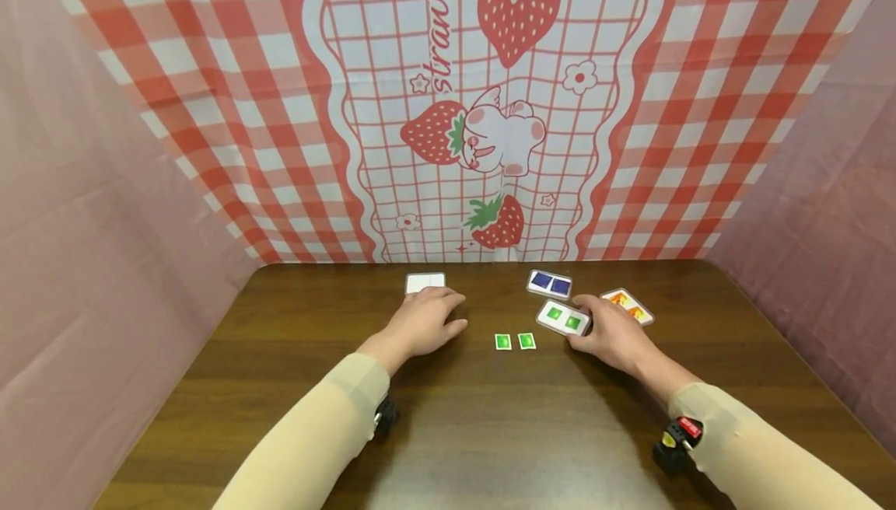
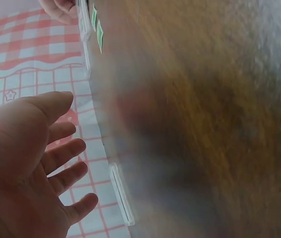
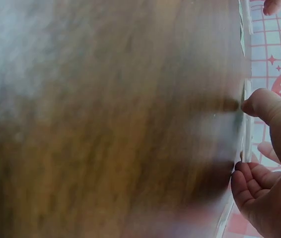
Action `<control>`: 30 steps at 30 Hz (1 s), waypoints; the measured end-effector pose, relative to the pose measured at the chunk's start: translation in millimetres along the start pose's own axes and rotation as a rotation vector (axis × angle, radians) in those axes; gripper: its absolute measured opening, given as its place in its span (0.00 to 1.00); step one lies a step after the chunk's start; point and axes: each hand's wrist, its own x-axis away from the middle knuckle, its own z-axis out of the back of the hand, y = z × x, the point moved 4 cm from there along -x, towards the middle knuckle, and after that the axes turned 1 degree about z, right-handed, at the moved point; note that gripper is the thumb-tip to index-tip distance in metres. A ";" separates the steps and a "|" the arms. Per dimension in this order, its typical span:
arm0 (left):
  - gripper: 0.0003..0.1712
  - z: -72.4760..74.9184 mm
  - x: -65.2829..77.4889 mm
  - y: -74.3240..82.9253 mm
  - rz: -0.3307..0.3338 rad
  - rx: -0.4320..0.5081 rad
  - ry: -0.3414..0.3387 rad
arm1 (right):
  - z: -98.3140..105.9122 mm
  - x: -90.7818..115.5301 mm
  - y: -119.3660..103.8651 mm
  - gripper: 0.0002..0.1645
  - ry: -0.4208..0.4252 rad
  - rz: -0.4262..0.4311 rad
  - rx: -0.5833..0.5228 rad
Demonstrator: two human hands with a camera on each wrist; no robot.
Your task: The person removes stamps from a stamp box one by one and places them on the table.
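Note:
My right hand grips the right end of a flat, clear-edged card bearing two green pictures, thumb on the near edge and fingers toward the far side. In the right wrist view that card shows only as a thin edge beside the thumb. Two small loose squares with green pictures, a left one and a right one, lie on the table between the hands. Spread fingers mark my left hand, which holds nothing in the left wrist view. Just beyond it is a white clear-edged card, partly covered by the hand.
A card with two dark blue squares lies behind the green one. To its right, a card with orange-yellow pictures is partly behind the right hand. The brown wooden table ends at a strawberry-print checked cloth.

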 end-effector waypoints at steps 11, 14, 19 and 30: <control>0.36 -3.6 9.2 11.7 -0.053 0.159 -0.017 | -1.2 -1.7 -12.9 0.36 -0.011 0.025 -0.038; 0.39 -3.3 10.5 15.1 -0.059 0.188 -0.015 | -2.8 -2.3 -20.9 0.35 -0.012 0.052 -0.056; 0.42 -2.5 12.8 19.6 -0.074 0.220 0.004 | -7.2 -1.7 -37.2 0.35 -0.030 0.090 -0.089; 0.44 -3.2 21.6 26.6 -0.112 0.253 0.012 | -17.5 -1.5 -78.9 0.34 -0.088 0.203 -0.154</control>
